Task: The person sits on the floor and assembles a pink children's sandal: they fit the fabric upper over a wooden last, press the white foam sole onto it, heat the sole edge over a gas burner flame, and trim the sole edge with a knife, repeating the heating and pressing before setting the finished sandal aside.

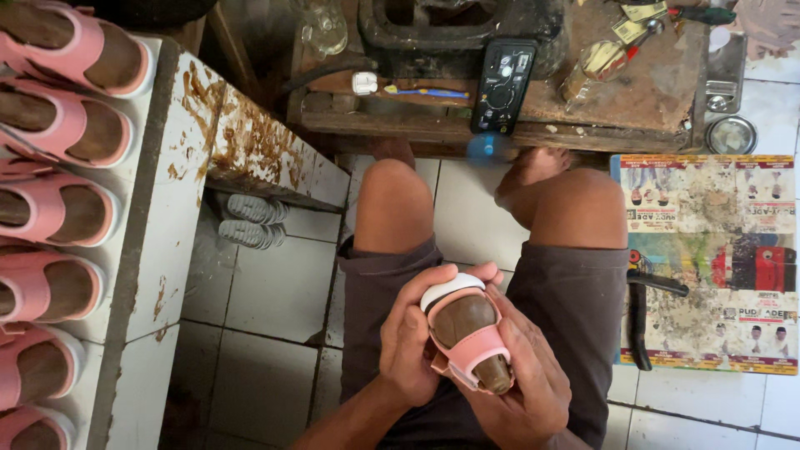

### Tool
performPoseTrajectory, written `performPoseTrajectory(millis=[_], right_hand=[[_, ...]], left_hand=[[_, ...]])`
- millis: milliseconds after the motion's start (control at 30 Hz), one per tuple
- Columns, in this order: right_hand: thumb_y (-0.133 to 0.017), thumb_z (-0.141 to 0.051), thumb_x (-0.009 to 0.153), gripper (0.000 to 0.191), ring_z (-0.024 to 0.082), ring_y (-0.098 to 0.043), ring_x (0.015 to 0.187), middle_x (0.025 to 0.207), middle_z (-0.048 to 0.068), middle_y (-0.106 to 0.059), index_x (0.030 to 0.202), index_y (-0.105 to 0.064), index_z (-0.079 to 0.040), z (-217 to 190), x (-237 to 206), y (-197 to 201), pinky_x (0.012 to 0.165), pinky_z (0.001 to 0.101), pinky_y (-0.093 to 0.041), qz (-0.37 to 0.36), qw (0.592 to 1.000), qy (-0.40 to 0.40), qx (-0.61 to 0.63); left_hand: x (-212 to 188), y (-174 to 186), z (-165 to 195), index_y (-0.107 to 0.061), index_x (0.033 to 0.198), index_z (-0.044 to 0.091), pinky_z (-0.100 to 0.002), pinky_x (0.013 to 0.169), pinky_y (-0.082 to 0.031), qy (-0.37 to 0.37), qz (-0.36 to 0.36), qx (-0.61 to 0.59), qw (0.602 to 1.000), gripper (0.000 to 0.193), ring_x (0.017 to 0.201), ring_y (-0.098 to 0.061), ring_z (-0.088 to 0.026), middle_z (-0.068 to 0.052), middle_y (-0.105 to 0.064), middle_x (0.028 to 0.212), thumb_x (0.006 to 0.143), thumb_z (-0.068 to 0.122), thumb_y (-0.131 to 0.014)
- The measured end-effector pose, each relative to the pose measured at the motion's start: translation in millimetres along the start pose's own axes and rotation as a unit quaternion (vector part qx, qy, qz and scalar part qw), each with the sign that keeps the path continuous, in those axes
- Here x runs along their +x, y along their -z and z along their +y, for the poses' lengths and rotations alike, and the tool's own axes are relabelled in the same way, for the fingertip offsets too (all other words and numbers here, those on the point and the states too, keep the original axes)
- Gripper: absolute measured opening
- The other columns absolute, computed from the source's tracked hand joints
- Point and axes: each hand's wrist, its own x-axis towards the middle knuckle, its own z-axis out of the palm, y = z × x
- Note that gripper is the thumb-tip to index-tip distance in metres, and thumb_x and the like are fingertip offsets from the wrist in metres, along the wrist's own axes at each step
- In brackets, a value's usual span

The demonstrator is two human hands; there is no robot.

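Observation:
I sit with my knees apart and hold a small pink sandal (467, 329) over my lap; it has a brown insole and a white sole rim. My left hand (410, 342) wraps its left side, the thumb on the pink strap. My right hand (525, 375) cups it from beneath and from the right. The sandal's toe points away from me.
A row of several matching pink sandals (58, 208) lies on a glue-stained white shelf (171, 192) at left. Ahead stands a worn wooden bench (583, 100) with a black phone (502, 83), tools and a dark machine. A poster-covered board (708, 258) lies right, black-handled pliers (642, 317) on it.

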Motion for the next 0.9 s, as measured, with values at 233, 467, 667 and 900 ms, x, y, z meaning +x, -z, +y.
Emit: performPoseTrajectory(millis=[233,467,667,900], right_hand=[[-0.097,-0.015,0.068,0.082,0.044,-0.07,0.118,0.124,0.031,-0.065,0.133,-0.051,0.002,0.5,-0.1,-0.7,0.099,0.0468,-0.061,-0.011,1.0,0.0,0.001],[-0.096,-0.017,0.067,0.084,0.043,-0.07,0.116,0.124,0.032,-0.065,0.134,-0.05,0.003,-0.5,0.2,0.5,0.098,0.0458,-0.061,-0.037,0.999,-0.01,0.001],[-0.095,-0.016,0.068,0.085,0.041,-0.071,0.115,0.124,0.032,-0.065,0.136,-0.049,0.002,-1.8,0.8,-1.1,0.098,0.0446,-0.061,-0.026,0.999,-0.027,0.015],[-0.095,-0.012,0.069,0.081,0.034,-0.073,0.113,0.124,0.026,-0.069,0.135,-0.052,0.005,-7.6,-1.5,1.2,0.098,0.0409,-0.061,-0.044,0.997,-0.065,0.005]], left_hand=[[0.0,3.0,1.2,-0.037,0.154,0.004,-0.052,0.124,-0.046,-0.005,-0.002,0.025,1.0,0.051,0.143,-0.055,-0.039,-0.032,-0.049,0.155,0.12,0.04,-0.028],[-0.6,4.2,2.4,-0.036,0.154,0.004,-0.05,0.122,-0.046,-0.008,-0.006,0.035,0.999,0.051,0.141,-0.055,-0.038,-0.032,-0.049,0.154,0.12,0.04,-0.027],[-1.9,7.2,4.7,-0.039,0.154,0.004,-0.046,0.118,-0.048,-0.009,-0.008,0.051,0.999,0.048,0.137,-0.057,-0.036,-0.032,-0.052,0.153,0.122,0.037,-0.028],[-6.2,5.4,6.7,-0.041,0.154,0.001,-0.044,0.117,-0.048,-0.006,0.015,0.046,0.999,0.047,0.134,-0.059,-0.033,-0.032,-0.055,0.151,0.121,0.033,-0.031]])
